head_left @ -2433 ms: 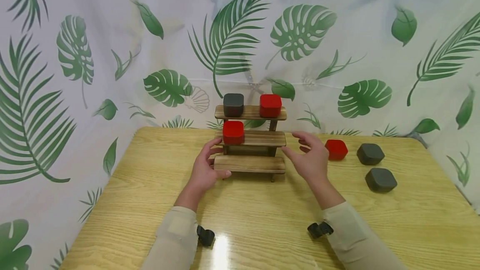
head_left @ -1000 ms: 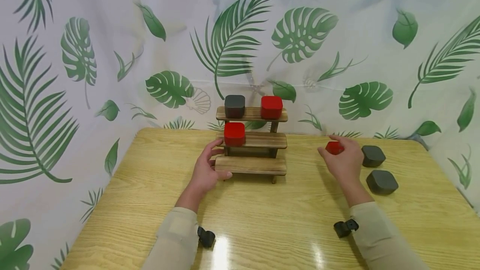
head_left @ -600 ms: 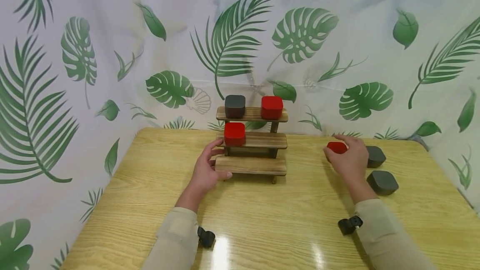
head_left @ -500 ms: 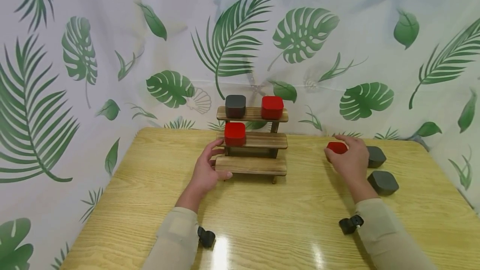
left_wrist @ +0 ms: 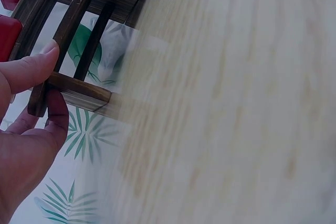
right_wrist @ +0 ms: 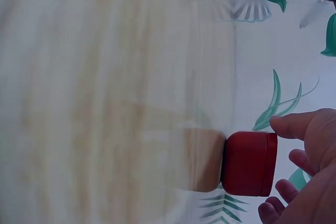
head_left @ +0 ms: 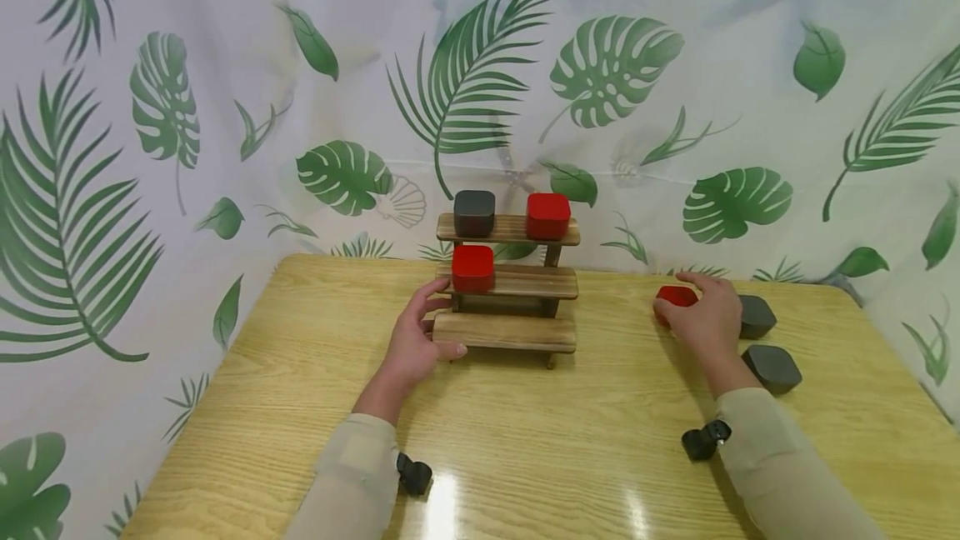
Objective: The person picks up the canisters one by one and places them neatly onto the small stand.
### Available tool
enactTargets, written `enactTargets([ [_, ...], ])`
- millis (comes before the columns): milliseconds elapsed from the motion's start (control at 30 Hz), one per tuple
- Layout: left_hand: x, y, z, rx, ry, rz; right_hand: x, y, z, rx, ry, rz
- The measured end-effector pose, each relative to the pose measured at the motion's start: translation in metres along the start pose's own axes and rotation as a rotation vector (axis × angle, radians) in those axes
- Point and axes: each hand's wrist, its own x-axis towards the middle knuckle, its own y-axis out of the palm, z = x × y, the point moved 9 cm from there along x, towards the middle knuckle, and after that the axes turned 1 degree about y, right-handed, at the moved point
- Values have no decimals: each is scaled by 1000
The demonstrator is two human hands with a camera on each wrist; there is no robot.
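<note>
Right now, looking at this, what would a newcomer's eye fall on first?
Probably the bright red rounded-square blocks: two on the three-tier brown wooden stand, at the top tier's right and the middle tier's left, and one on the yellowish wood-grain table at the person's right hand. Next might come the white backdrop with green leaf prints, rising behind the table.

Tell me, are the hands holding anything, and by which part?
The left hand holds the wooden stand by the left end of its bottom step. The right hand is at a red block; I can't tell if it's held.
</note>
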Motion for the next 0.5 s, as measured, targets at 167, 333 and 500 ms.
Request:
enactTargets([
  [167,0,1,2,-17,-11,14,1,3,-5,8,21,19],
  [333,0,1,2,-19,-19,16,3,6,-6,8,19,36],
  [500,-1,0,0,-8,-16,14,2,9,-8,16,17,64],
])
